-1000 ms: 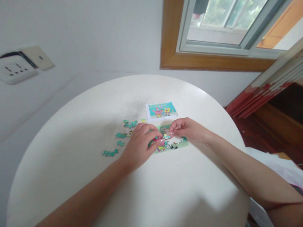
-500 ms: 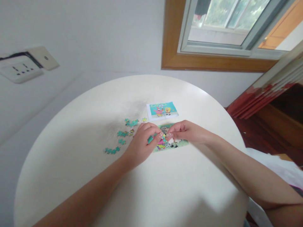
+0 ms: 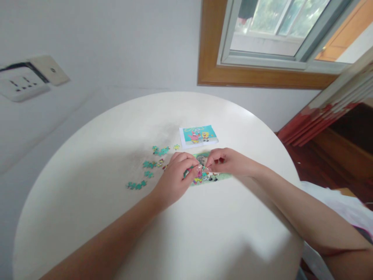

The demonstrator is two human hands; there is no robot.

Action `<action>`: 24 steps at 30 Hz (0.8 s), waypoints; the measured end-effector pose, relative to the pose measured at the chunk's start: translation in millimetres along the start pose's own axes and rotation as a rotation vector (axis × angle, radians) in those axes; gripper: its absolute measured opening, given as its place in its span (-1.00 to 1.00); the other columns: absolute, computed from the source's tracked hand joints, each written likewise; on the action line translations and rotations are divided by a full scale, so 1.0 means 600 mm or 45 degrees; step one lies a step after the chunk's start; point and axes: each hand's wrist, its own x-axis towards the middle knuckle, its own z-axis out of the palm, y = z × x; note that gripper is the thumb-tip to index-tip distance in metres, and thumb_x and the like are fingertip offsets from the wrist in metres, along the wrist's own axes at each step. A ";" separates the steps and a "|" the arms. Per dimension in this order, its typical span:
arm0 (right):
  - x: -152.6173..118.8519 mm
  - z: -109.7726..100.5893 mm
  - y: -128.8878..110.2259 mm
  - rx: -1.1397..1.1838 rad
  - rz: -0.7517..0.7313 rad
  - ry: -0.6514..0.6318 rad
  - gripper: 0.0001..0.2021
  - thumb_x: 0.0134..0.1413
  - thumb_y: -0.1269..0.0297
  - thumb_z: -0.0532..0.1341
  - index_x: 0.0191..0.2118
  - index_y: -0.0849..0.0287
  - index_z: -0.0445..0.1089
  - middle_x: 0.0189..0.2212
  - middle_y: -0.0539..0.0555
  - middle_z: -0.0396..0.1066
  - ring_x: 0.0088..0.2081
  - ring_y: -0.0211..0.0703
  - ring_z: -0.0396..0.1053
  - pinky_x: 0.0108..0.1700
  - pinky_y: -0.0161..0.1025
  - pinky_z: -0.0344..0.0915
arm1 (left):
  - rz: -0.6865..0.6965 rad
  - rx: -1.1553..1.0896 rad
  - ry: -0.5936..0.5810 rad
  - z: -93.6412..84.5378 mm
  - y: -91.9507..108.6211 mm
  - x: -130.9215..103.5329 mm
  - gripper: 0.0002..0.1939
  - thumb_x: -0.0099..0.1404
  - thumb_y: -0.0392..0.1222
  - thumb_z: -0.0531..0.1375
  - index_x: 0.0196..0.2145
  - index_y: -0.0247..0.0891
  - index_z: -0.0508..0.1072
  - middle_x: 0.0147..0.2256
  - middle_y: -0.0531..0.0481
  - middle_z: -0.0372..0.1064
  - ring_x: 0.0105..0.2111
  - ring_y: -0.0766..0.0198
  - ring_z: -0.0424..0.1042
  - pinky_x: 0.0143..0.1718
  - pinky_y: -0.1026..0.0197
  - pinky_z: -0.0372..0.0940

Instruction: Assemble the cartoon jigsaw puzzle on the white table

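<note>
My left hand [image 3: 178, 175] is over the left part of a partly assembled cartoon puzzle [image 3: 224, 176], thumb and fingertips pinched together. My right hand [image 3: 225, 160] meets it from the right, also in a pinch, its fingertips close to the left ones. Whatever small thing lies between the fingertips is too small to make out. Just beyond the hands lies a picture card [image 3: 199, 136] with a pink and a yellow figure on turquoise. Loose turquoise puzzle pieces [image 3: 148, 164] are scattered left of my left hand.
Everything rests on a round white table [image 3: 96, 155]. A yellowish loose piece [image 3: 176, 147] lies beside the card's lower left corner. Beyond the table are a wall with a socket [image 3: 23, 83], a wood-framed window [image 3: 262, 76] and a red and white curtain [image 3: 309, 120].
The view has shifted slightly. My right hand's fingertips have come a little closer to the left ones; both hands otherwise keep their pinch over the puzzle.
</note>
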 end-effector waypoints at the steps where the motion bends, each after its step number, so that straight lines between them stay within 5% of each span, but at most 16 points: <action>1: 0.000 -0.004 0.000 -0.093 -0.021 0.055 -0.82 0.00 0.20 0.27 -0.36 0.21 0.53 -0.47 -0.02 0.29 -0.42 -0.30 0.18 -0.37 -0.33 0.11 | 0.019 0.031 -0.022 -0.001 -0.001 -0.001 -0.88 0.34 -0.22 0.12 -0.27 -0.21 0.46 -0.23 -0.02 0.38 -0.14 0.19 0.29 -0.05 0.11 0.15; 9: 0.003 -0.003 0.003 -0.311 0.078 0.079 -0.83 -0.04 0.27 0.23 -0.39 0.21 0.56 -0.47 0.00 0.30 -0.43 -0.28 0.22 -0.38 -0.34 0.14 | 0.095 0.195 -0.190 0.003 -0.003 -0.007 -0.90 0.26 -0.28 0.19 -0.24 -0.21 0.44 -0.21 -0.02 0.37 -0.10 0.14 0.25 -0.04 0.08 0.18; 24: -0.001 0.004 -0.008 -0.706 -0.013 0.064 -0.91 -0.02 0.33 0.28 -0.47 0.22 0.49 -0.47 0.05 0.33 -0.37 -0.24 0.27 -0.22 -0.30 0.17 | 0.085 0.236 -0.202 0.006 -0.005 -0.007 -0.90 0.26 -0.25 0.19 -0.23 -0.21 0.44 -0.20 -0.05 0.36 -0.10 0.11 0.25 -0.04 0.04 0.18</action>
